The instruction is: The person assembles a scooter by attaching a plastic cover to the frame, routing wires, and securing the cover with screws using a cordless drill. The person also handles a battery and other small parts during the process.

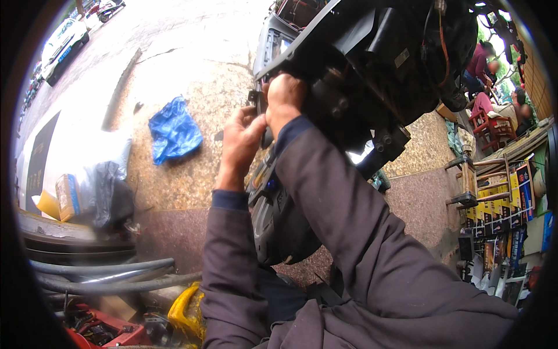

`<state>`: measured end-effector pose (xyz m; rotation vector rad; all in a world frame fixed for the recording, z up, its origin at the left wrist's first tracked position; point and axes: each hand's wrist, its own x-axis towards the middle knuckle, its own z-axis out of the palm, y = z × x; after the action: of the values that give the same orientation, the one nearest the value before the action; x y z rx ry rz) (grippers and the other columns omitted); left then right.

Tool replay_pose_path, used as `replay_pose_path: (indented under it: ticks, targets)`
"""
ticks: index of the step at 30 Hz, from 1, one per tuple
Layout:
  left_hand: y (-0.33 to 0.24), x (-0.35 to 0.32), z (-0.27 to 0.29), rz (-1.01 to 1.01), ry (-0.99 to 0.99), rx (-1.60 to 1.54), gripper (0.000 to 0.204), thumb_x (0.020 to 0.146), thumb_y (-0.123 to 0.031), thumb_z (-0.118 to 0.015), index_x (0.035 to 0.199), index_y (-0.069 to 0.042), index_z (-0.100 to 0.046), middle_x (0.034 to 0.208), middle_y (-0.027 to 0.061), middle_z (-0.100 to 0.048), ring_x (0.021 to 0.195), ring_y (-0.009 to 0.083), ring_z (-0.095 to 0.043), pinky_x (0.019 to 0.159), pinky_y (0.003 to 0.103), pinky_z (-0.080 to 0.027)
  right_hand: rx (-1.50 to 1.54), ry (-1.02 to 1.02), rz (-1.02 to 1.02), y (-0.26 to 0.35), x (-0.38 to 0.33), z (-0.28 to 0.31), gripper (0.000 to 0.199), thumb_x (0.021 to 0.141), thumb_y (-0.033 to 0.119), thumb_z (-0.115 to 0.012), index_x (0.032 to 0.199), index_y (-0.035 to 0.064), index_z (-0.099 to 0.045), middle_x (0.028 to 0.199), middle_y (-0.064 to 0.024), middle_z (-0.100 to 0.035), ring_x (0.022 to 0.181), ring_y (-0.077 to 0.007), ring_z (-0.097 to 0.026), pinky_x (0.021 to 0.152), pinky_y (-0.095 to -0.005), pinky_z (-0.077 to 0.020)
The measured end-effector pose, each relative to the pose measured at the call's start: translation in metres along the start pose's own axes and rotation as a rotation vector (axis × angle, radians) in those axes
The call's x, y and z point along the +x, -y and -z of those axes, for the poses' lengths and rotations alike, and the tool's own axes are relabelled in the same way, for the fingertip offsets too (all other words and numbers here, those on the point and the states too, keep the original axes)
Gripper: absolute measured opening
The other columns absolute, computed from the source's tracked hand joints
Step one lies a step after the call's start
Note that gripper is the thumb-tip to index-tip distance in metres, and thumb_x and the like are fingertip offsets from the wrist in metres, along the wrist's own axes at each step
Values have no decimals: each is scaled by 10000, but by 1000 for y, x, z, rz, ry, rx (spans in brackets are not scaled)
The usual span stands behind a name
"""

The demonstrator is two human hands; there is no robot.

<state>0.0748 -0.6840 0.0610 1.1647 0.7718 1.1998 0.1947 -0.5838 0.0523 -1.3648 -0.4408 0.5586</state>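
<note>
A large black vehicle body (372, 75), which looks like a scooter with its dark plastic panels and cables showing, fills the upper middle. At its left edge, my right hand (285, 99) is closed with curled fingers, and what it grips is hidden. My left hand (241, 136) is just below and left of it, thumb and fingers pinched by a small dark metal part (253, 96). What lies between those fingers is too small to make out. An orange-brown wire (445, 52) runs down the body at upper right. Below my hands is the vehicle's dark rounded lower part (282, 227).
A crumpled blue plastic bag (174, 131) lies on the ground at left. Near it are a black bag (110, 195) and a small box (67, 196). Hoses (116, 276) and a red tray (116, 328) sit lower left. A wooden stool (468, 180), stacked boxes (494, 215) and seated people are right.
</note>
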Motion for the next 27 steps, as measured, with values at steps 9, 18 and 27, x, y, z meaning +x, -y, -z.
replay_pose_path:
  ticks: [9,18,27]
  targets:
    - [0,4,5,0,4,33,422,899,-159,-661,1199,103,-524,967,133,-652,778,130,-603,650,239,-483,-62,-37,19,-6,8,-6,212,805,90,-535,773,-85,-650,850,-274,-678,803,-377,-681,704,-386,-546]
    - [4,3,2,-27,-20,30,357,899,-158,-666,1167,56,-566,871,41,-666,655,41,-562,533,183,-409,301,117,-235,58,-41,12,210,869,57,-373,980,46,-550,748,-66,-568,549,-167,-526,497,-282,-432]
    - [-2,3,0,56,-6,-12,410,882,-120,-683,1172,126,-529,979,146,-664,833,139,-640,696,234,-533,386,97,-133,48,-34,8,342,810,11,-377,1069,-57,-590,812,-145,-634,562,-217,-580,527,-335,-481]
